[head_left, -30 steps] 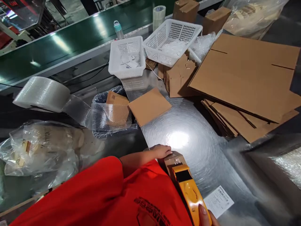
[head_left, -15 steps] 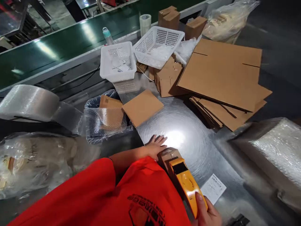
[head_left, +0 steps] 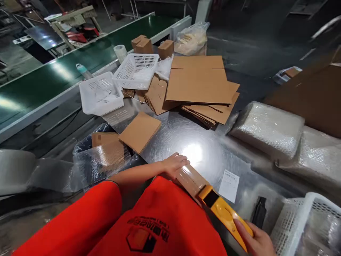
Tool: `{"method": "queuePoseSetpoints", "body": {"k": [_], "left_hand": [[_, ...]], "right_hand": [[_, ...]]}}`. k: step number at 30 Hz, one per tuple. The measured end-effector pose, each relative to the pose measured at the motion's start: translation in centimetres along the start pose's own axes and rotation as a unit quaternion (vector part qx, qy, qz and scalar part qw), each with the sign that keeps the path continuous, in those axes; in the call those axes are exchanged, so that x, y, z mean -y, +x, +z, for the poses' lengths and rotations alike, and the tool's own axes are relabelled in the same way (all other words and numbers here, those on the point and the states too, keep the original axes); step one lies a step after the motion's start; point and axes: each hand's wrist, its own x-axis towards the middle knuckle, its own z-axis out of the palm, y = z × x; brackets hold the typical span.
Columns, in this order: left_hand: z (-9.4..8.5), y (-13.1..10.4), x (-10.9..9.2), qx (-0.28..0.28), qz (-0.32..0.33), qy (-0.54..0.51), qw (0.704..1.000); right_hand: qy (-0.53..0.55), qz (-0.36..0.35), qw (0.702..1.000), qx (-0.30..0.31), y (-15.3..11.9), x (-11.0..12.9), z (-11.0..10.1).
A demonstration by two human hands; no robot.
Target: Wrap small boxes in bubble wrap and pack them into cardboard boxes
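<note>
A narrow brown box [head_left: 190, 179] lies on the metal table [head_left: 170, 142] against the red shirt, shiny tape along its top. My left hand [head_left: 174, 164] rests on the box's far left end, its fingers bent over the edge. In my right hand [head_left: 254, 236] is a yellow tape dispenser [head_left: 226, 217], gripped at its near end; its head sits on the box's right part. Right of the box, a white printed label [head_left: 229, 185] lies flat on the metal.
Flat cardboard sheets [head_left: 198, 81] are stacked at the back. White baskets [head_left: 101, 94] stand at the back left. Bubble-wrapped packages [head_left: 269, 128] lie at right, above a white basket [head_left: 290, 224] and a black object [head_left: 259, 213]. A bubble-wrap roll [head_left: 16, 170] is at left.
The camera view has swung to the right. The dispenser has moved along the box towards the lower right, away from my left hand. My left hand's fingers, spread before, now bend over the box end.
</note>
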Motion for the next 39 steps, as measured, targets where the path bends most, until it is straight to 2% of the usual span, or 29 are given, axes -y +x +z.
{"method": "queuePoseSetpoints", "body": {"k": [3, 5, 8, 11, 14, 17, 20, 23, 25, 27, 29, 31, 35, 39], "left_hand": [[-0.2, 0.1, 0.1, 0.012, 0.003, 0.024, 1.000], [-0.6, -0.1, 0.7, 0.021, 0.010, 0.046, 0.999], [-2.1, -1.0, 2.1, 0.044, 0.001, 0.099, 0.994], [-3.7, -1.7, 2.8, 0.057, -0.051, 0.185, 0.980], [-4.1, -1.0, 1.4, 0.086, -0.046, 0.226, 0.969], [-3.6, 0.7, -0.6, 0.123, -0.012, 0.211, 0.970], [-3.4, 1.8, -1.5, 0.131, -0.021, 0.196, 0.972], [-3.5, 2.0, -1.2, 0.131, -0.027, 0.182, 0.974], [-3.6, 1.9, -1.0, 0.131, -0.026, 0.171, 0.976], [-3.7, 1.8, -1.0, 0.131, -0.029, 0.162, 0.978], [-3.7, 1.8, -1.5, 0.134, -0.035, 0.159, 0.978], [-3.5, 1.8, -2.2, 0.141, -0.048, 0.165, 0.975], [-2.5, 1.9, -2.8, 0.141, -0.068, 0.191, 0.969], [-1.9, 2.2, -2.3, 0.152, -0.049, 0.180, 0.971]], "right_hand": [[0.042, 0.041, 0.998, 0.016, -1.2, -3.6, -1.0], [0.065, 0.035, 0.997, 0.001, -1.2, -3.9, -0.3], [0.082, 0.008, 0.997, -0.010, 0.0, -1.5, 1.9], [0.099, -0.021, 0.995, -0.004, 2.0, 2.0, 4.2], [0.121, -0.040, 0.992, 0.023, 4.0, 4.8, 6.3], [0.132, -0.045, 0.989, 0.039, 5.1, 6.0, 7.8], [0.143, -0.045, 0.987, 0.050, 5.2, 4.8, 7.8], [0.145, -0.033, 0.988, 0.048, 4.4, 1.5, 6.6], [0.125, -0.027, 0.991, 0.038, 3.9, -0.4, 5.8], [0.079, -0.036, 0.996, 0.027, 3.5, -0.8, 5.6], [0.000, -0.044, 0.998, 0.033, 3.5, 0.6, 5.9], [-0.081, -0.033, 0.995, 0.047, 3.8, 3.4, 6.6], [-0.124, 0.009, 0.992, -0.001, 5.0, 8.5, 7.6], [-0.148, 0.035, 0.987, -0.051, 5.6, 10.4, 7.5]]}}
